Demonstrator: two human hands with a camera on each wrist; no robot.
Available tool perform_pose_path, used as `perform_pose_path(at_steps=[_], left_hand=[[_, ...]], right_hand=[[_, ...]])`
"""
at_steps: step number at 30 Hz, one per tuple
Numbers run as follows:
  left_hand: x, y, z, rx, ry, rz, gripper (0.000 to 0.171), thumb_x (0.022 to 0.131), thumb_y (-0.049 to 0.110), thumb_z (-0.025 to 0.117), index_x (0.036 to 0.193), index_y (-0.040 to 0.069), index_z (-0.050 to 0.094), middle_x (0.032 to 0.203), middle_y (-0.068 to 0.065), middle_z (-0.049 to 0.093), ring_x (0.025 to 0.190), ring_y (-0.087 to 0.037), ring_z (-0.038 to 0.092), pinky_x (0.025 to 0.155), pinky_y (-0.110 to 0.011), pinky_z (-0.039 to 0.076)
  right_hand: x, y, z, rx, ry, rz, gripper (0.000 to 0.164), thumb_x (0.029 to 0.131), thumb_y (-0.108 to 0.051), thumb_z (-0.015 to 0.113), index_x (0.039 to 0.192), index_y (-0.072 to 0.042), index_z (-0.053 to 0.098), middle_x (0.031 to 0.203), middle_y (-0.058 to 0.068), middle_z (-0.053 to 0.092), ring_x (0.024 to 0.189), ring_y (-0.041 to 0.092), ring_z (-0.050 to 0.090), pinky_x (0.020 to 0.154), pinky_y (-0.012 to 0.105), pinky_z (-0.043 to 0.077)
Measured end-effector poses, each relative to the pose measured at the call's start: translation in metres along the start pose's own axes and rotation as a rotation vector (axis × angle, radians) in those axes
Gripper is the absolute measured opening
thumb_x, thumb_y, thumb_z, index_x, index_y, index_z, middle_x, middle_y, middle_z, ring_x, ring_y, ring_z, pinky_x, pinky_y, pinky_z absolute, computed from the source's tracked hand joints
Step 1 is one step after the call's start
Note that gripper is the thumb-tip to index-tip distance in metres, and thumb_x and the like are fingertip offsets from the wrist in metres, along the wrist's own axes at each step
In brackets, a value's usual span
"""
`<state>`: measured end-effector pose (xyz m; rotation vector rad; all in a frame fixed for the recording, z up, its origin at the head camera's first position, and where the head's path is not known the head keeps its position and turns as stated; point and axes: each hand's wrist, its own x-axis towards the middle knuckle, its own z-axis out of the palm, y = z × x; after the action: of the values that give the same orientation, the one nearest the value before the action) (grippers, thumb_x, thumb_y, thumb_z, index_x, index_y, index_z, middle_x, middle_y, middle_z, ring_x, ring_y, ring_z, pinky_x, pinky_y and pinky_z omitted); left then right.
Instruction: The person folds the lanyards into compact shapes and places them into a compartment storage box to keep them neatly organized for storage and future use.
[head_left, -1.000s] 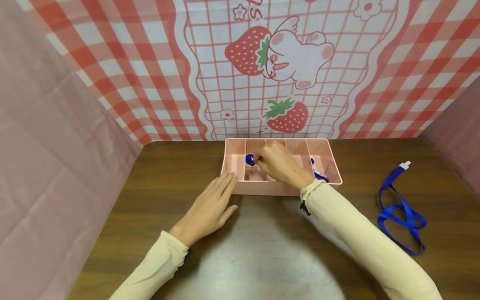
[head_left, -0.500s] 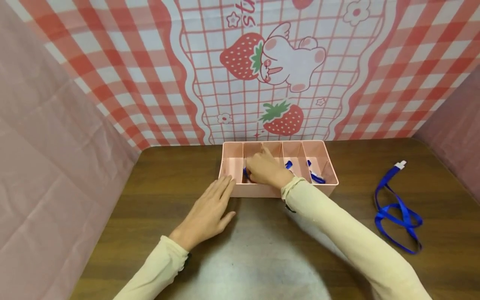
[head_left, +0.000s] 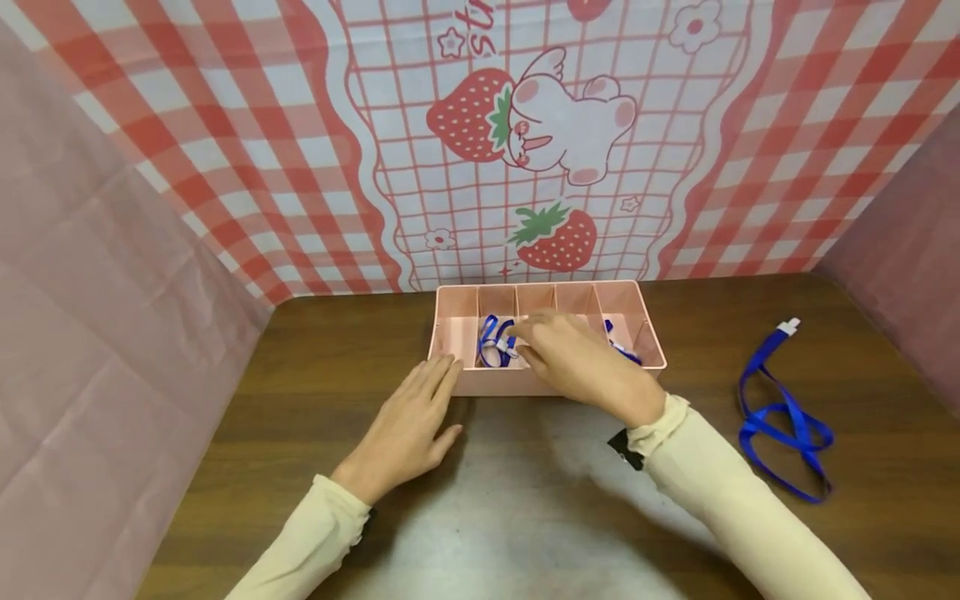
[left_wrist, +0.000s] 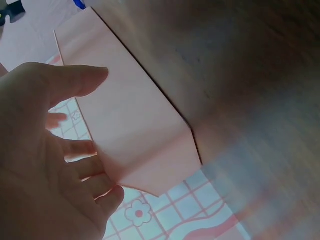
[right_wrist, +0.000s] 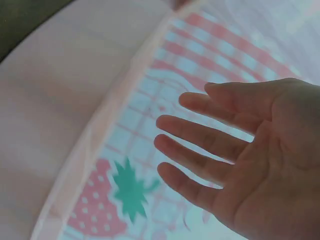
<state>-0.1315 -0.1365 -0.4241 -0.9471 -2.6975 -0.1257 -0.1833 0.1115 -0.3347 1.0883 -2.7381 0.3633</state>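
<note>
A pink divided box [head_left: 491, 383] stands at the far side of the table. My left hand [head_left: 401, 425] touches its front left corner with straight fingers; in the left wrist view the fingertips [left_wrist: 114, 200] lie at the rim. Over the middle compartments hovers my right hand [head_left: 585, 362], its fingers extended and holding nothing, as the right wrist view shows. Just left of it, a coiled blue lanyard [head_left: 489, 343] with a white clip lies in the second compartment from the left. Another blue lanyard [head_left: 626, 353] is partly visible in the rightmost compartment. The right hand hides part of the middle compartments.
To the right of the box, a loose blue lanyard [head_left: 787, 433] with a white clip [head_left: 789, 327] lies on the wooden table [head_left: 337, 333]. Behind the box hangs a checked strawberry cloth [head_left: 555, 237]. Pink cloth [head_left: 97, 292] borders the left side.
My right hand lowered a blue lanyard into the second compartment, let it go, then drew back up and to the right with fingers spread. The left hand stayed at the box corner.
</note>
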Motion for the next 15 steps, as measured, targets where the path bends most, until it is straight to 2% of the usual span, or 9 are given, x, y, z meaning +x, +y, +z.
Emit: perform_pose_path(at_steps=[4, 7, 12, 15], left_hand=[[0.001, 0.0, -0.001, 0.04, -0.013, 0.013, 0.087, 0.085, 0.031, 0.076, 0.15, -0.008, 0.032, 0.152, -0.025, 0.038, 0.143, -0.035, 0.034, 0.121, -0.044, 0.016], [0.002, 0.0, -0.002, 0.053, -0.018, 0.023, 0.088, 0.084, 0.031, 0.076, 0.15, -0.008, 0.033, 0.151, -0.024, 0.039, 0.143, -0.034, 0.035, 0.121, -0.045, 0.015], [0.003, 0.001, -0.002, 0.049, -0.026, 0.016, 0.089, 0.084, 0.033, 0.077, 0.15, -0.007, 0.032, 0.152, -0.024, 0.039, 0.144, -0.033, 0.034, 0.121, -0.046, 0.015], [0.003, 0.002, -0.003, 0.053, -0.021, 0.01, 0.09, 0.083, 0.033, 0.078, 0.15, -0.007, 0.032, 0.152, -0.023, 0.039, 0.144, -0.033, 0.033, 0.12, -0.048, 0.015]], right_hand=[[-0.026, 0.008, -0.026, 0.079, 0.052, 0.052, 0.025, 0.098, -0.012, 0.062, 0.12, 0.0, 0.066, 0.115, 0.014, 0.069, 0.11, 0.032, 0.062, 0.098, 0.049, 0.047], [-0.042, 0.015, -0.044, 0.114, 0.103, 0.106, 0.034, 0.101, -0.016, 0.059, 0.131, -0.001, 0.06, 0.125, 0.017, 0.064, 0.12, 0.034, 0.056, 0.104, 0.052, 0.041], [-0.076, 0.039, -0.069, 0.123, 0.241, 0.201, 0.04, 0.101, -0.017, 0.06, 0.137, -0.003, 0.054, 0.123, 0.02, 0.064, 0.115, 0.038, 0.058, 0.094, 0.057, 0.045], [-0.1, 0.065, -0.081, 0.096, 0.317, 0.307, 0.041, 0.1, -0.02, 0.061, 0.138, -0.005, 0.054, 0.116, 0.021, 0.067, 0.106, 0.042, 0.061, 0.086, 0.058, 0.044]])
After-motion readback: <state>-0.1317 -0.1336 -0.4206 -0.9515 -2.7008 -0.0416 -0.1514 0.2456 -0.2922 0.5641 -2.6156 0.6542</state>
